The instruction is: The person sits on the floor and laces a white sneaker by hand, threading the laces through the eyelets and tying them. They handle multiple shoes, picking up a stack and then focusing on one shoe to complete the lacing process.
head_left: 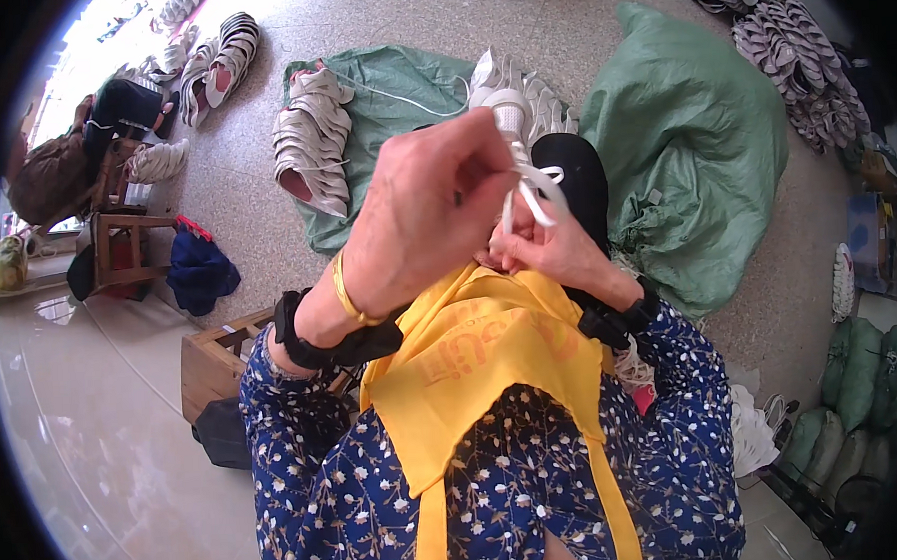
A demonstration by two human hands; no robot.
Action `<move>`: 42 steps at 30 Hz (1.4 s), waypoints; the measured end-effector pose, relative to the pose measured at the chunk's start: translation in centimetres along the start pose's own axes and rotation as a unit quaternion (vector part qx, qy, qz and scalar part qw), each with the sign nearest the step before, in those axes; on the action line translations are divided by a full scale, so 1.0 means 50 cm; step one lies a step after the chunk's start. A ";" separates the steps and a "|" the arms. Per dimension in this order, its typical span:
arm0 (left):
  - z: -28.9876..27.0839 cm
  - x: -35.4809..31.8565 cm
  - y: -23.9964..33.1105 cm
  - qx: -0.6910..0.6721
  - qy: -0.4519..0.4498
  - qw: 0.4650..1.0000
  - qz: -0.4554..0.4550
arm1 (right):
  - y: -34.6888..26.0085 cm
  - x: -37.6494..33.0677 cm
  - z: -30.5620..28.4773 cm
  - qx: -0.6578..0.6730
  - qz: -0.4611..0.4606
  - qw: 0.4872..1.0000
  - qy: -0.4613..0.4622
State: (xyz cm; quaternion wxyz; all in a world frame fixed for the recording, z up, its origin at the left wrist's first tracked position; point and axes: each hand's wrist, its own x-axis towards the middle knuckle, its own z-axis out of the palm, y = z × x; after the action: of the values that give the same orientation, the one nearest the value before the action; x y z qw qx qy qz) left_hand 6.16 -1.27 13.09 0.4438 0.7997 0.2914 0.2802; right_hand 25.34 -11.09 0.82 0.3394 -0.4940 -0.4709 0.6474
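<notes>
My left hand is raised close to the camera, fingers pinched on a white lace that loops over a black shoe upper. My right hand sits just below and right of it, gripping the same lace and the upper's edge. A white spool-like end shows above my fingers. Both wrists wear black bands, the left also a gold bangle. A yellow apron covers my lap under the hands.
Green sacks lie on the speckled floor, with stacks of white shoe uppers on and around them. More uppers are at the top right. A wooden stool and a wooden crate stand at the left.
</notes>
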 end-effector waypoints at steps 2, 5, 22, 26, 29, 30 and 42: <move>0.002 -0.019 -0.060 -0.010 0.025 0.997 -0.066 | 0.006 0.002 0.003 0.063 -0.090 0.990 0.087; 0.004 -0.049 -0.138 -0.068 0.030 0.986 -0.148 | -0.012 -0.015 -0.003 0.079 -0.113 0.974 0.179; 0.100 -0.082 -0.309 -0.297 0.077 0.929 -0.208 | -0.022 0.041 0.006 -0.103 0.029 0.978 0.177; 0.115 -0.088 -0.313 -0.272 0.098 0.934 -0.209 | -0.034 0.056 0.027 -0.172 0.020 0.964 0.202; 0.118 -0.090 -0.311 -0.238 0.113 0.945 -0.195 | -0.036 0.057 0.036 -0.207 0.005 0.955 0.213; 0.119 -0.091 -0.308 -0.249 0.117 0.942 -0.195 | -0.037 0.056 0.039 -0.218 0.000 0.952 0.217; 0.126 -0.081 -0.268 -0.055 0.171 0.973 -0.142 | -0.025 0.061 0.047 -0.250 -0.021 0.938 0.241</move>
State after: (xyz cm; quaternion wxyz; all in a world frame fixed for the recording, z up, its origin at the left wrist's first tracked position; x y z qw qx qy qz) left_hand 4.98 -1.74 -2.19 0.4660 0.6645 0.4579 0.3628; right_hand 22.20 -8.54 1.19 0.3212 -0.6941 -0.5320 0.3633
